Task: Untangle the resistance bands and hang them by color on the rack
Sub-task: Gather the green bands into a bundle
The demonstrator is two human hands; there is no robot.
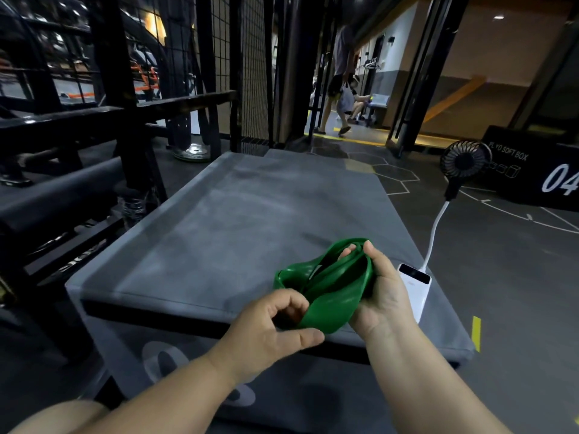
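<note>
A folded green band [332, 286] is held in both hands just above a grey padded box [219, 230]. The right hand [382, 296] clamps its far loops, thumb and fingertips closed over the top. The left hand [275, 327] curls its fingers [291, 305] onto the near fold, thumb beneath. A white power bank [413, 286] lies beside the right hand, cabled to a small fan [465, 161].

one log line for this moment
phase: untangling | left hand: pinches green band | right hand: grips green band | location: above grey padded box
</note>
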